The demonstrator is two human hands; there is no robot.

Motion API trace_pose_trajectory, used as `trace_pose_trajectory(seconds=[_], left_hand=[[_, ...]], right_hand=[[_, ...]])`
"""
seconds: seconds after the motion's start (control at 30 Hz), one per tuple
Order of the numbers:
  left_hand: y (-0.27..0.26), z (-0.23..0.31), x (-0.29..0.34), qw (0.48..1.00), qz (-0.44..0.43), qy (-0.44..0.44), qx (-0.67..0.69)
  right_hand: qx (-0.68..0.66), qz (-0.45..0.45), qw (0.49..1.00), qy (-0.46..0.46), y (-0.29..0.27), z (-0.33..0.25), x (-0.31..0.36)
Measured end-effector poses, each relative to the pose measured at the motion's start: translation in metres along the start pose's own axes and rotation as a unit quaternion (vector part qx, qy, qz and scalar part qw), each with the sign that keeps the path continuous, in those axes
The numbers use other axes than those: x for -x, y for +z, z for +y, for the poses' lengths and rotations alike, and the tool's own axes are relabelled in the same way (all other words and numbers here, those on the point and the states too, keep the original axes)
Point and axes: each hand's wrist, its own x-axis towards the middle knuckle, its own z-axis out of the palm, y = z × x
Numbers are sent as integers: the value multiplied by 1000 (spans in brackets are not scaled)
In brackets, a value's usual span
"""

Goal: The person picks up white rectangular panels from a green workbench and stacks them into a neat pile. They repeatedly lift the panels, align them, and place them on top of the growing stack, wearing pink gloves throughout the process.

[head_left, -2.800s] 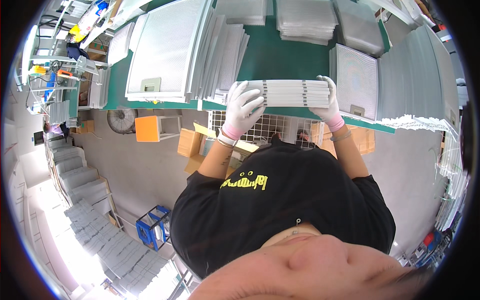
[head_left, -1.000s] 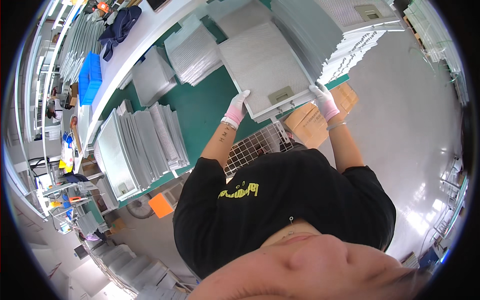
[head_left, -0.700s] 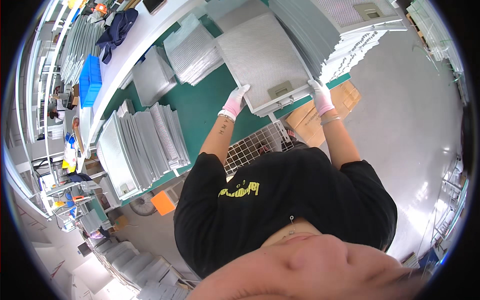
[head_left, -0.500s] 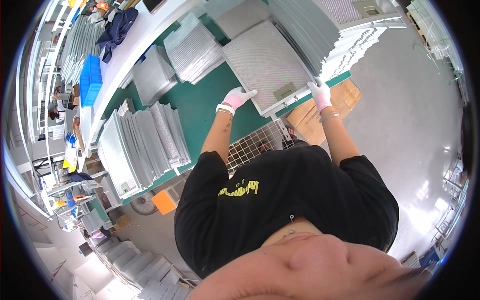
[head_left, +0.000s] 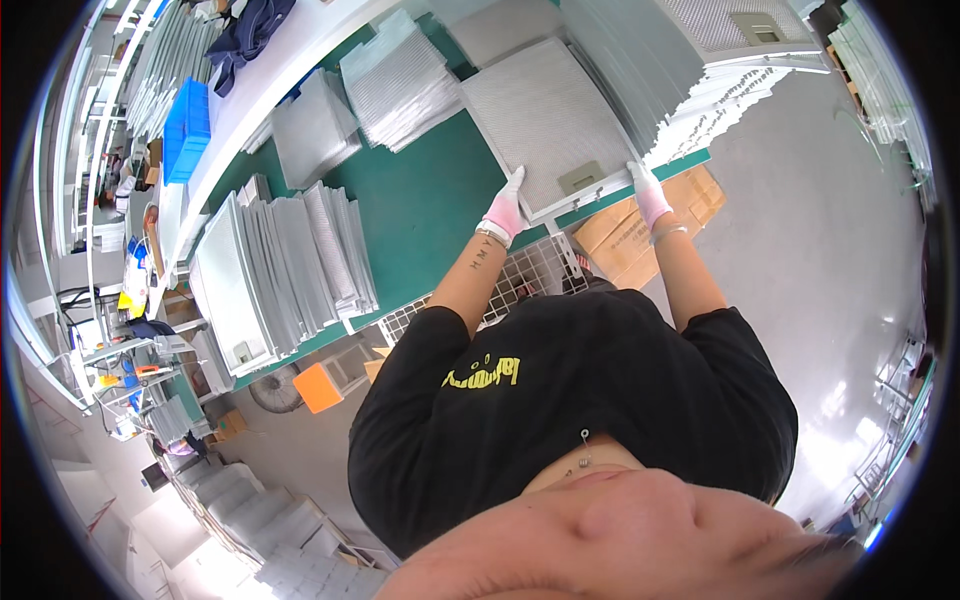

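A flat metal mesh filter panel [head_left: 545,115] with a thin frame and a small recessed latch plate lies on the green bench top, near its front edge. My left hand [head_left: 507,207], in a white and pink glove, grips the panel's left side by the near corner. At the near right corner my right hand [head_left: 649,192], gloved alike, holds the other side. Both hands' undersides are hidden. Right beside the panel rises a tall stack of similar mesh panels [head_left: 745,30], its top one showing the same kind of latch plate.
More panels [head_left: 275,270] stand in a row at the bench's left end. Stacks of mesh sheets [head_left: 395,85] lie farther back. A blue bin [head_left: 186,130] sits on the white ledge. Below the front edge are a white wire rack [head_left: 540,265] and a cardboard box [head_left: 640,235].
My left hand has moved right, in against the panel's side, and its fingers now point away along it. The view has shifted slightly. My right hand stays at the panel's right corner.
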Motion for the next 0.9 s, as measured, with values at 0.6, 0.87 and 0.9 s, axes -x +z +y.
trace_pose_trajectory(seconds=[0.6, 0.87, 0.9], left_hand=[[-23, -21, 6, 989, 124, -1, -86], [-14, -36, 25, 836, 93, 138, -523], [-15, -34, 30, 793, 105, 191, -568]], right_hand=[[-120, -32, 984, 125, -4, -19, 14], [7, 21, 1000, 16, -4, -11, 0], [32, 55, 998, -9, -2, -9, -1]])
